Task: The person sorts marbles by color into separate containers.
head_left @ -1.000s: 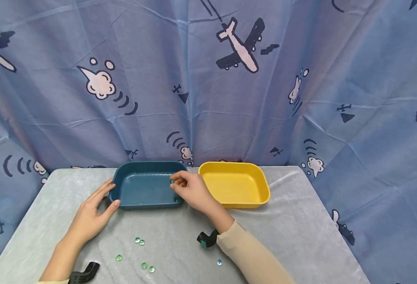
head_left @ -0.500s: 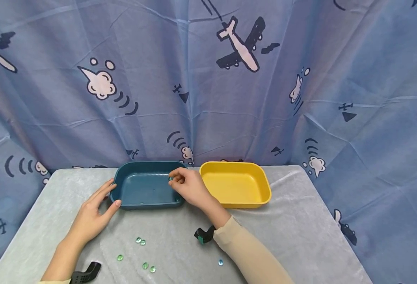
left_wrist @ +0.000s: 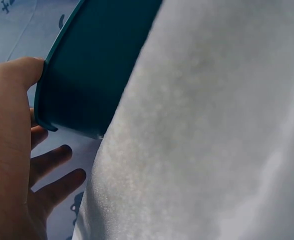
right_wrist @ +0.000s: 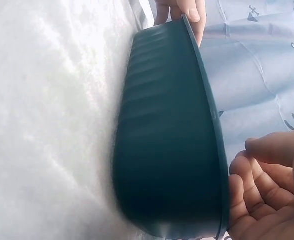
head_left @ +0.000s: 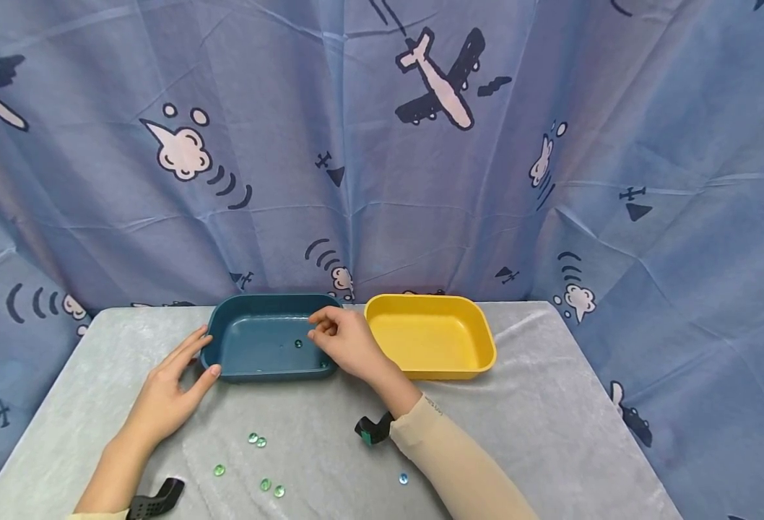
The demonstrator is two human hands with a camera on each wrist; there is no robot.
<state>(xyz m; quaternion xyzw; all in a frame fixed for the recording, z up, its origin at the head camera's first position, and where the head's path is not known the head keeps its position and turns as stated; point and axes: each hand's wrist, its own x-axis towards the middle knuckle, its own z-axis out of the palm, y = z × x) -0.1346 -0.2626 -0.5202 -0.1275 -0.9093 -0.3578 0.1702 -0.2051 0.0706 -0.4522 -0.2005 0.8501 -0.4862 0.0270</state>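
My left hand [head_left: 170, 390] rests against the left end of the dark teal tray [head_left: 265, 377], fingers nearly straight and spread, thumb and fingertips at its rim. In the left wrist view, the thumb touches the edge of the tray [left_wrist: 87, 65]. My right hand [head_left: 349, 343] hovers over the right end of the same tray, fingers loosely bent, thumb tip apart from the index finger. Nothing shows between the fingers of the right hand [right_wrist: 266, 185] in the right wrist view. A small glass bead [head_left: 298, 344] lies on the tray floor; another dark bead [head_left: 323, 365] is near its front right corner.
To the right stands a yellow tray [head_left: 430, 375]. Several green glass beads [head_left: 265, 484] lie scattered on the grey cloth in front, and a blue bead [head_left: 403, 479] lies near the right sleeve [head_left: 453, 458]. A patterned blue curtain [head_left: 356, 144] hangs behind the table.
The bead pinched in my right fingers has been let go and now lies on the teal tray's floor. The right hand has shifted slightly left; the left hand has stayed put.
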